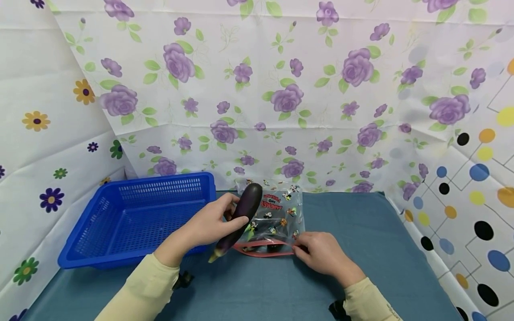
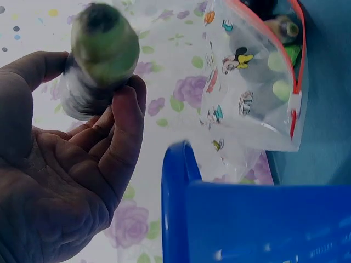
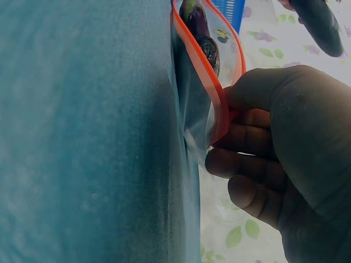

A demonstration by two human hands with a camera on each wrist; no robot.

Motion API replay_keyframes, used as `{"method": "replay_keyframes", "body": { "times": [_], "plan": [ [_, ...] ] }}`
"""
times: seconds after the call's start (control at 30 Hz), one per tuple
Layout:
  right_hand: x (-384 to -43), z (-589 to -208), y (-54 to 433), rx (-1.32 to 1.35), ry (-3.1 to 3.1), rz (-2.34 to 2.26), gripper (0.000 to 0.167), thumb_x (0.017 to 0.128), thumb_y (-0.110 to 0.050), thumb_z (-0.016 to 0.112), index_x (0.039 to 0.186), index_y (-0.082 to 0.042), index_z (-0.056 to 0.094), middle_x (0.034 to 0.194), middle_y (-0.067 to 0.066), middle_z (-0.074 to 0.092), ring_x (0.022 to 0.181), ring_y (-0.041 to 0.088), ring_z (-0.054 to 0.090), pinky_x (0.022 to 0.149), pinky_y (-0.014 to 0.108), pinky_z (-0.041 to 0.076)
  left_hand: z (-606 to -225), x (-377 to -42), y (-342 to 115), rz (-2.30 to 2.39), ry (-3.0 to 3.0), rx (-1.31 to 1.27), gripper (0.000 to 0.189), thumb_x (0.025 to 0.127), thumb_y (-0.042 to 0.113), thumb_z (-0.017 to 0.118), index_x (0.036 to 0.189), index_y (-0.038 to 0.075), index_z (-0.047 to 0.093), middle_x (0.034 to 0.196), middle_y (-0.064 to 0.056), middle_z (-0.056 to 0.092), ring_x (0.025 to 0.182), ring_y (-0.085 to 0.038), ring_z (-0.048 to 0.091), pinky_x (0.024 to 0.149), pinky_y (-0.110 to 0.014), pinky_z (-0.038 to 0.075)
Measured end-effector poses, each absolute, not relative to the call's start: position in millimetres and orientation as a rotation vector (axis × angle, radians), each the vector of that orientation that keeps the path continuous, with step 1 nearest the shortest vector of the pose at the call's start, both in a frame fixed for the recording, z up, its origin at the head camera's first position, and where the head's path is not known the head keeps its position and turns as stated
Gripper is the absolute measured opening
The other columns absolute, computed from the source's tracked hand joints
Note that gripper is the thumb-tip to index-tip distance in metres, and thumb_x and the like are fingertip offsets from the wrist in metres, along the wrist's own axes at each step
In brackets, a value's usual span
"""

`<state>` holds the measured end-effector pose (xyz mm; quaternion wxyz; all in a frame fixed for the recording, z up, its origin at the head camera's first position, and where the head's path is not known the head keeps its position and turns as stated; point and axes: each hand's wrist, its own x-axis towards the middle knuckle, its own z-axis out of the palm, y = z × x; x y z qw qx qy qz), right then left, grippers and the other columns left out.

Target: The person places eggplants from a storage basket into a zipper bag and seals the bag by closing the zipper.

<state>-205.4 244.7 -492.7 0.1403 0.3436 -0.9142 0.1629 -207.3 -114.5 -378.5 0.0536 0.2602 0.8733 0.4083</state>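
Observation:
My left hand (image 1: 210,223) grips a dark purple eggplant (image 1: 250,200) between thumb and fingers. It is tilted above the left part of a clear zip bag (image 1: 295,214) with cartoon prints, its green stem end towards me. That stem end (image 2: 104,49) looks blurred in the left wrist view. At the bag's right corner, my right hand (image 1: 323,254) pinches the red zip edge (image 1: 261,255) between thumb and forefinger. The bag's mouth gapes towards me. Inside lies a dark purple thing with a greenish end (image 3: 194,19), like another eggplant; the bag's film and rim partly hide the contents.
A blue plastic basket (image 1: 136,176) with slotted walls stands left of the bag, close to my left forearm. Blue-green cloth (image 1: 353,223) covers the table. Flower-printed sheeting (image 1: 249,111) hangs behind, and dotted sheeting (image 1: 478,214) borders the right side.

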Motion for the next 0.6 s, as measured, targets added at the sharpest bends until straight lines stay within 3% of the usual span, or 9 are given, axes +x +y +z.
{"method": "replay_keyframes", "body": {
  "times": [0.6],
  "plan": [
    [-206.1,-492.3,244.4,0.994,-2.642,0.466,0.016,0.099,-0.018,0.083,0.088,-0.026,0.075,0.078,-0.016,0.063,0.063,-0.003,0.05,0.059,0.028,0.045,-397.9,-201.3,-93.0,1.142,2.637,0.796,0.052,0.11,0.044,0.068,0.148,0.009,0.057,0.101,0.003,0.072,0.083,-0.011,0.071,0.078,-0.042,0.061]
  ]
}}
